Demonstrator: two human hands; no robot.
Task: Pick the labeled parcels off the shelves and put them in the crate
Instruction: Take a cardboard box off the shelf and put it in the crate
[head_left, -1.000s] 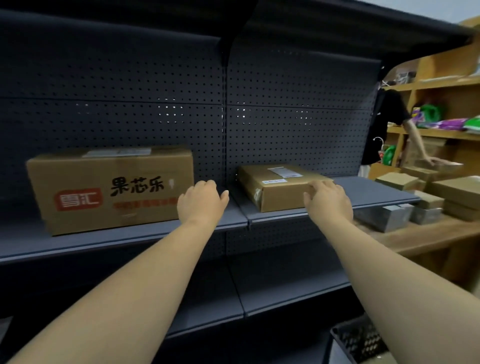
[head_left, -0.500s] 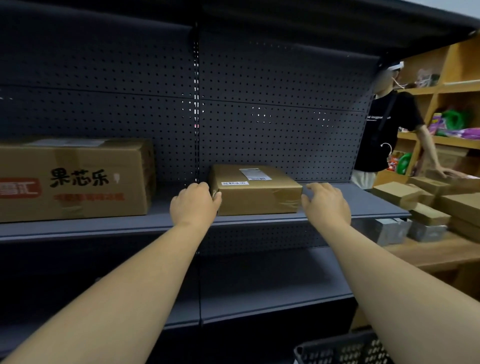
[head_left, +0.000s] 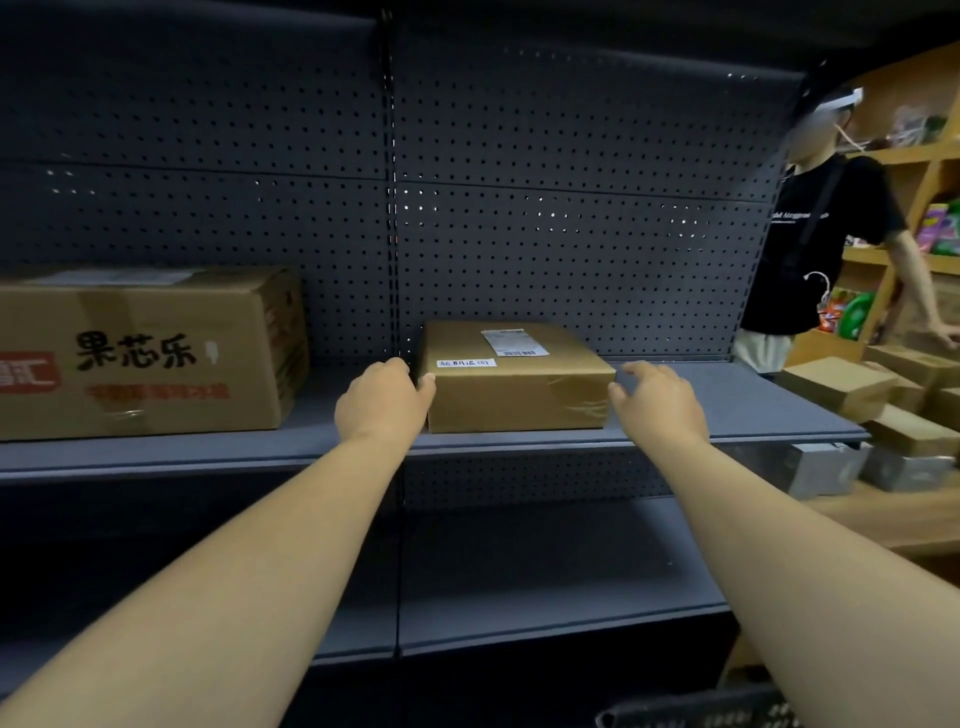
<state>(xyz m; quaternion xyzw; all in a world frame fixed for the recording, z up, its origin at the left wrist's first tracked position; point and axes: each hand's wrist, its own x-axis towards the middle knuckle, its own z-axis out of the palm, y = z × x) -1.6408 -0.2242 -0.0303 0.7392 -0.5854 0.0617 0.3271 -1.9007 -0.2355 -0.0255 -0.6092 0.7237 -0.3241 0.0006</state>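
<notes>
A flat brown parcel (head_left: 519, 382) with a white shipping label and a small handwritten sticker lies on the grey shelf (head_left: 727, 410). My left hand (head_left: 382, 402) is at the parcel's left side, its thumb touching the near left corner. At the parcel's right side hovers my right hand (head_left: 657, 402), fingers spread, thumb near the right corner. Neither hand grips it. The dark crate (head_left: 691, 714) shows only as a rim at the bottom edge.
A large printed carton (head_left: 145, 353) with a label on top stands on the same shelf to the left. A person in a black shirt (head_left: 815, 244) stands at the right by wooden shelves. Several small cardboard boxes (head_left: 841, 387) and grey packets lie on a wooden table there.
The view has turned so the parcel sits centred between my hands. Both hands have closed in on its sides, the left thumb now touching it. The crate has dropped almost out of view.
</notes>
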